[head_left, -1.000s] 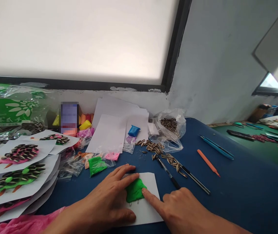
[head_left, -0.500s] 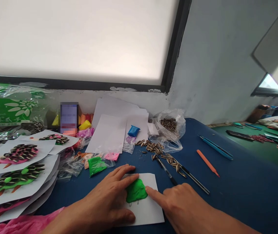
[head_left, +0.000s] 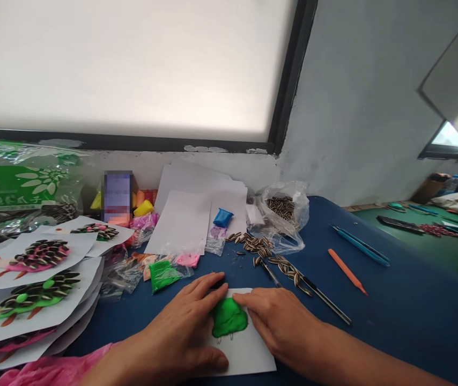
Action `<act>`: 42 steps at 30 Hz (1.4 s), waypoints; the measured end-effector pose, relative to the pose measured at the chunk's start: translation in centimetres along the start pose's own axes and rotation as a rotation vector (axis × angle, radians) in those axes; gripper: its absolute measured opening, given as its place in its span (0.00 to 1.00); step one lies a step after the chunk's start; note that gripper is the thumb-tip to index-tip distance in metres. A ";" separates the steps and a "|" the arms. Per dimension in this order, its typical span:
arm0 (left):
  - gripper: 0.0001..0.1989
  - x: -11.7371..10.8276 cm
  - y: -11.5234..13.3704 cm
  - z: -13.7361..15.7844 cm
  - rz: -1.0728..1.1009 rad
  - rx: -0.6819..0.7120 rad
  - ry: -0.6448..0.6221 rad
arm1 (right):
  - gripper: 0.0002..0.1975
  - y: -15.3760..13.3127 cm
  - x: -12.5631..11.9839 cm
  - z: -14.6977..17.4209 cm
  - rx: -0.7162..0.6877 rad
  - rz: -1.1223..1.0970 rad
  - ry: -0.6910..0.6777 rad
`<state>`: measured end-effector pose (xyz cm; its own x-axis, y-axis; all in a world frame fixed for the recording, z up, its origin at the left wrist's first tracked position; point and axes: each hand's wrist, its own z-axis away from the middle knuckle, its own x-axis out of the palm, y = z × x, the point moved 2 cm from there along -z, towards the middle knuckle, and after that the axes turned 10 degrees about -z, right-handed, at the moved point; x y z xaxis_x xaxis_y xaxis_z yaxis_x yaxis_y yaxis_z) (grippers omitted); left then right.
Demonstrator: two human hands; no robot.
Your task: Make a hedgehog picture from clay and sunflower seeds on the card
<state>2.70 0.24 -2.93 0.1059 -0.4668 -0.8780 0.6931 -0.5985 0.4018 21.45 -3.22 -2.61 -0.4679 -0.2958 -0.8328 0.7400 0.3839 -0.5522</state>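
Note:
A flattened green clay patch (head_left: 229, 318) lies on a small white paper (head_left: 249, 356), with little drawn legs showing below it. My left hand (head_left: 191, 327) rests on the paper's left side, fingers spread, thumb below the patch and index finger at its upper left edge. My right hand (head_left: 281, 324) is at the patch's upper right, its index fingertip touching the clay's top edge and its other fingers curled under. Neither hand holds anything lifted. Just beyond the paper lie a green clay packet (head_left: 164, 275) and a pen (head_left: 270, 273), partly hidden by my right hand.
Finished hedgehog pictures (head_left: 39, 292) with seeds on clay are stacked at left. Sunflower seeds (head_left: 255, 244) spill from a plastic bag (head_left: 285, 209). Another pen (head_left: 325, 300), an orange marker (head_left: 347, 272) and blue tweezers (head_left: 360, 245) lie right. Blank sheets (head_left: 181, 220) lie at the back.
My right index fingertip has moved from the clay's right edge up to its top right edge, and the right hand has shifted up over the near pen. The left hand stays in place.

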 end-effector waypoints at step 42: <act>0.46 -0.4 0.2 -0.5 -0.032 -0.039 -0.012 | 0.33 -0.1 -0.2 1.5 0.093 0.280 -0.160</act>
<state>3.16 0.59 -2.63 0.0749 -0.4562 -0.8867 0.7235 -0.5870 0.3632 22.18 -4.49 -2.29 -0.1637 -0.3268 -0.9308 0.8736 0.3903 -0.2907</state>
